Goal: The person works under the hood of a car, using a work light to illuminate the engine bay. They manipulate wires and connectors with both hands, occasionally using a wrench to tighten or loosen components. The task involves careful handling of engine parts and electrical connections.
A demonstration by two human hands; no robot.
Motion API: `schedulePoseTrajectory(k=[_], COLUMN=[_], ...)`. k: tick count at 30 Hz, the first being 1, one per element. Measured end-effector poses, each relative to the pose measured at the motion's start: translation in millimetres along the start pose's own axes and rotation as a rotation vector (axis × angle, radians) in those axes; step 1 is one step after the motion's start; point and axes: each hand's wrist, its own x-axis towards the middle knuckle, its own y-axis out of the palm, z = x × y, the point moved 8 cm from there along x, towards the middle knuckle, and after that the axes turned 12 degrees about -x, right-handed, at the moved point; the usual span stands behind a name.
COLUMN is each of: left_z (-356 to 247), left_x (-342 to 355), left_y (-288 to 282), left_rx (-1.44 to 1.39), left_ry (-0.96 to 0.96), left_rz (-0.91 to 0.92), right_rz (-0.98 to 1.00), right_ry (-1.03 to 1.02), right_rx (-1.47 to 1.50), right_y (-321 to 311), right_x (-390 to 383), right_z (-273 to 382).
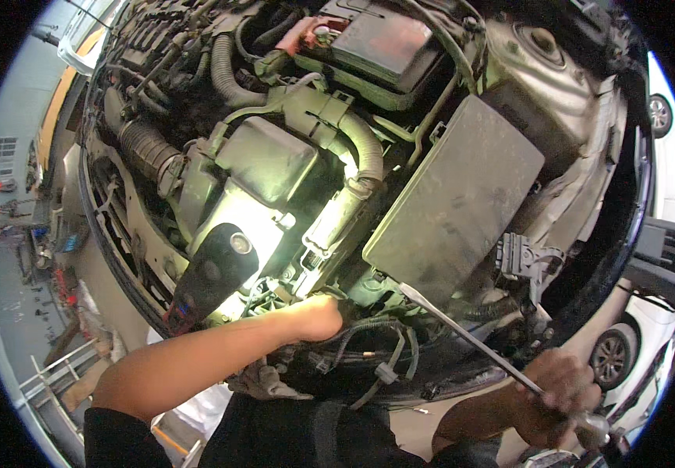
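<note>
In a car's engine bay (587, 86), a long metal bar (470, 341) slants from just below the near edge of a flat dark box (462, 187) to well beyond its lower right. The bar looks stiff, smooth and fairly heavy, best gripped at the end farthest from the box. There the right hand (559, 386) has its fingers wrapped around it, wrist low. Lower left of the box, the left hand (320, 316) reaches down, forearm nearly level; its fingers are hidden, so I cannot tell their grip.

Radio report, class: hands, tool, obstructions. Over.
Right hand: gripping long metal tool. Left hand: fingers hidden. Tool tip: near dark cover. Wiring between hands.
</note>
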Motion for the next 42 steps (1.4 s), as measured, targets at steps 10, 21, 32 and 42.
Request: schedulePoseTrajectory(k=[10, 21, 32, 42], left_z=[18, 2, -7, -1], left_x=[19, 2, 4, 1], left_y=[22, -4, 5, 7], left_rx=[-0.042, -0.256, -0.105, -0.237], left_ry=[-0.158, -0.370, -0.191, -0.108], left_rz=[0.143, 0.008, 0.074, 0.081], right_rz=[0.286, 0.252, 0.111, 0.057], right_ry=[-0.008, 0.054, 0.142, 0.215], right_rx=[0.104, 0.186, 0.253, 0.295], right_y=[-18, -33, -51, -47], right_x=[23, 25, 30, 43], right_z=[-33, -49, -108, -163])
